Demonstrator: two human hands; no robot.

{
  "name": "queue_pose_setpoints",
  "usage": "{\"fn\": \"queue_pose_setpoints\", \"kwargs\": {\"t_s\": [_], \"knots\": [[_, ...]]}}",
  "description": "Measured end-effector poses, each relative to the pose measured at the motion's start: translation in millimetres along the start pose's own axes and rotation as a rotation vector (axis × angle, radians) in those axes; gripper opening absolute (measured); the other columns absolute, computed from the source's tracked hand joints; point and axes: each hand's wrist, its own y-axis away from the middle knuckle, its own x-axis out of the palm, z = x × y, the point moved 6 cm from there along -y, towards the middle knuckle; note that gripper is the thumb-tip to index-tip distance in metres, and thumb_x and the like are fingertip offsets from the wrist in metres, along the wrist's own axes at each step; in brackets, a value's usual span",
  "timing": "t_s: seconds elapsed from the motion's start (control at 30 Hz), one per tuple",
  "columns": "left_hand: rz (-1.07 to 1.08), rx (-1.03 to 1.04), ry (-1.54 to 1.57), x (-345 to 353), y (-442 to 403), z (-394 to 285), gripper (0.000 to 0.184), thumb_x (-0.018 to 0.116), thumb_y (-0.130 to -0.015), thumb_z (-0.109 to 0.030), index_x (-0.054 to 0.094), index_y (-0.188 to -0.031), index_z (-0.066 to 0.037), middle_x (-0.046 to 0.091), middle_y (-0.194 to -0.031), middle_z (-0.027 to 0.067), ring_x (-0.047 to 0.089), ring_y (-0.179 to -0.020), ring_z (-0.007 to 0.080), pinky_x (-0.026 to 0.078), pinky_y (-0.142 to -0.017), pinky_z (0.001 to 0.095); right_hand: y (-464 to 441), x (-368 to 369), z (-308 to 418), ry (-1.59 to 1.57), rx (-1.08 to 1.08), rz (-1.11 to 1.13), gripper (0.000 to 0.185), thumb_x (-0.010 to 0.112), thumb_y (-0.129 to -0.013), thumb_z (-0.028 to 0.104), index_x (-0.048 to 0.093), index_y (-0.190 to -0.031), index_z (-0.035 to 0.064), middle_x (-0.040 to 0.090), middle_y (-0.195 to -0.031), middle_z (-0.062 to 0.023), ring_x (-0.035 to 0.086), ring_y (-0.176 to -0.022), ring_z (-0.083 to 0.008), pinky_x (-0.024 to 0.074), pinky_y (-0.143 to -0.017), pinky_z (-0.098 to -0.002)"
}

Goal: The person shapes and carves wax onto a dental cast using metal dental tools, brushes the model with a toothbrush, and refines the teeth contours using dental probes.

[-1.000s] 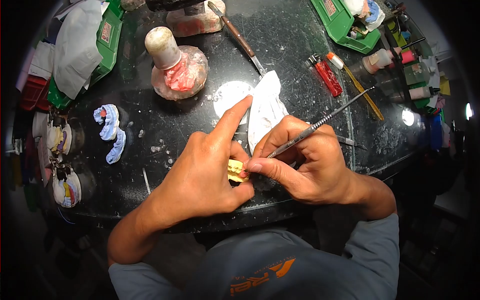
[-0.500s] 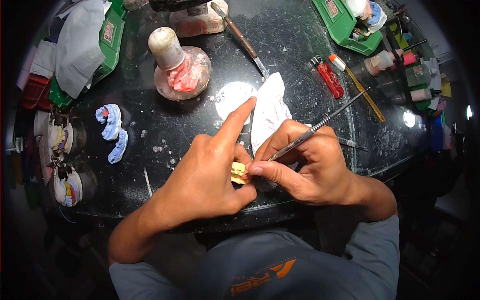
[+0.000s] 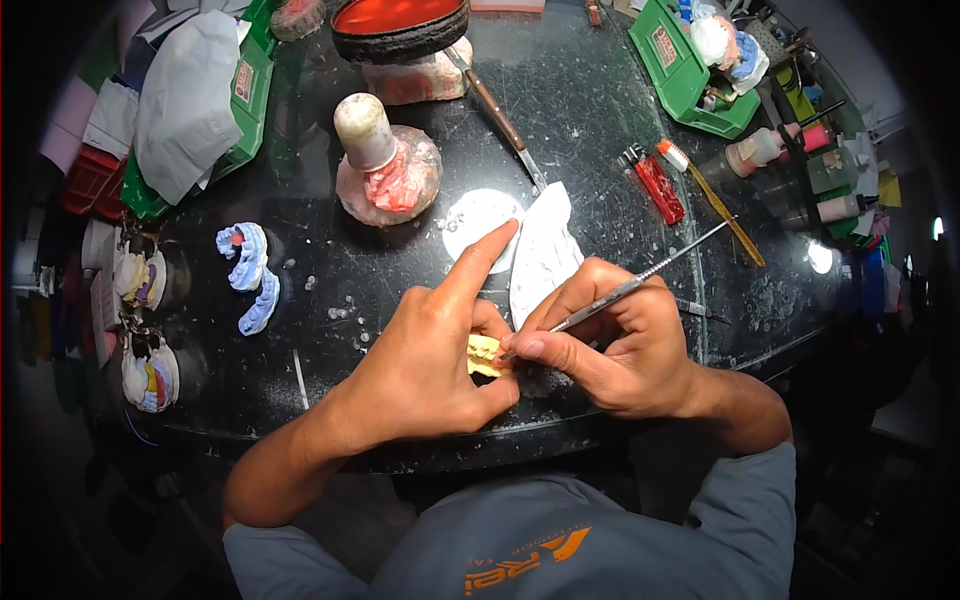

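Note:
My left hand (image 3: 420,360) grips a small yellow dental model (image 3: 482,350) between thumb and curled fingers, its index finger stretched forward. Much of the model is hidden by my fingers. In my right hand (image 3: 625,350) is a thin metal dental carver (image 3: 650,275), held like a pen with its shaft slanting up to the right. Its working end meets the model's right side, where a pinkish patch shows; the exact contact is covered by my fingertips. Just beyond my hands lies a crumpled white cloth (image 3: 545,255), beside a white round disc (image 3: 475,225).
Blue dental model pieces (image 3: 248,260) lie at left, with mounted models (image 3: 150,375) beyond them. Ahead stand a capped round jar (image 3: 390,185), a pan of red wax (image 3: 400,15) and a wooden-handled knife (image 3: 495,112). A red lighter (image 3: 657,188), toothbrush (image 3: 715,195) and green bin (image 3: 670,70) sit at right.
The view has tilted forward slightly, so table items appear lower and the red wax pan shows. The carver's shaft leans a little flatter; both hands keep their holds.

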Motion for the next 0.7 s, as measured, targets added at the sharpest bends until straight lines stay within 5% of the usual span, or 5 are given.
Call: {"fn": "queue_pose_setpoints", "kwargs": {"t_s": [0.23, 0.7], "knots": [[-0.029, -0.074, 0.263, 2, 0, 5, 0.101, 0.078, -0.079, 0.006, 0.026, -0.165, -0.002, 0.071, -0.089, 0.0052, 0.070, -0.084, 0.0091, 0.053, -0.074, 0.0230, 1, -4, 3, -0.215, -0.136, -0.091, 0.016, 0.077, -0.099, 0.003, 0.064, -0.104, -0.0035, 0.074, -0.098, -0.0119, 0.074, -0.081, -0.0118, 0.0601, -0.065, -0.0249], [-0.039, -0.061, 0.253, 0, -2, 6, 0.099, 0.075, -0.076, 0.005, 0.029, -0.163, -0.001, 0.070, -0.085, 0.0048, 0.065, -0.078, 0.0062, 0.049, -0.068, 0.0221, 5, 0, 15, 0.119, -0.313, -0.108, 0.014, 0.083, -0.091, -0.002, 0.069, -0.094, -0.0012, 0.078, -0.087, -0.0131, 0.077, -0.074, -0.0166, 0.0592, -0.063, -0.0271]]}}
